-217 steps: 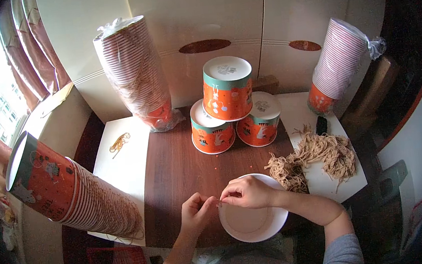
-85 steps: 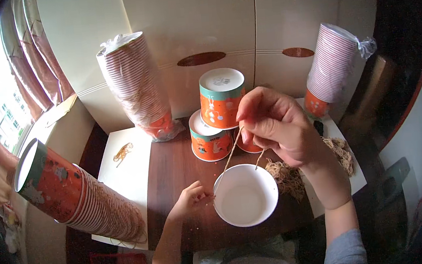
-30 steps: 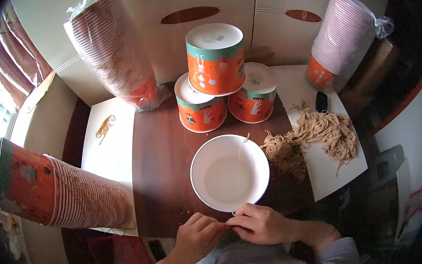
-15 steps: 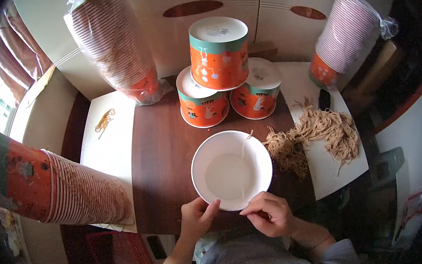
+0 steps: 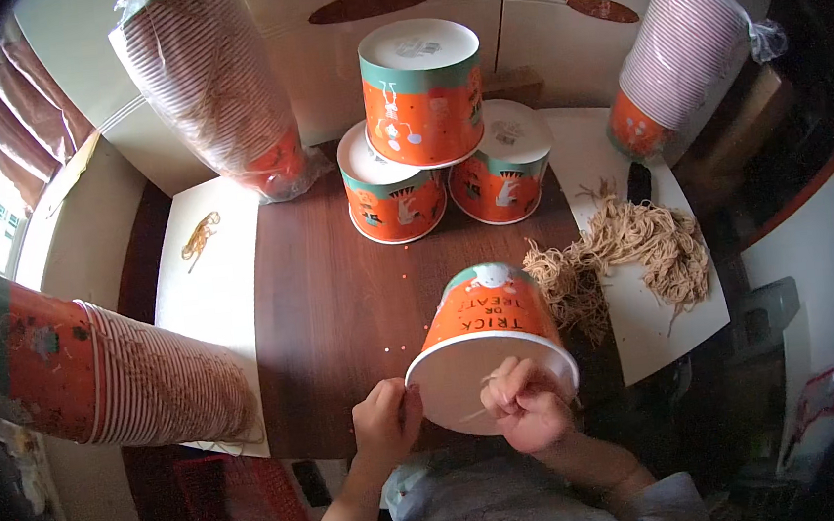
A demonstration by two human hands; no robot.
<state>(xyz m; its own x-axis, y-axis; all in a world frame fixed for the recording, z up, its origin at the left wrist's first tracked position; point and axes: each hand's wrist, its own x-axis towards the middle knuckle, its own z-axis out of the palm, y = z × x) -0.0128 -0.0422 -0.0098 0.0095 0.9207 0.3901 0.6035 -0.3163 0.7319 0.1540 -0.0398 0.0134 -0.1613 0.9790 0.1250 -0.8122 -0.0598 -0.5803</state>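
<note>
Near the table edge, both hands' fingers grip a tilted orange paper tub [image 5: 488,339]: left hand [image 5: 384,430], right hand [image 5: 524,407]

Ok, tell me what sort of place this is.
Probably a home craft or assembly table: sleeves of stacked paper cups, three finished orange tubs piled up, and a heap of tan string beside the tub in hand.
</note>
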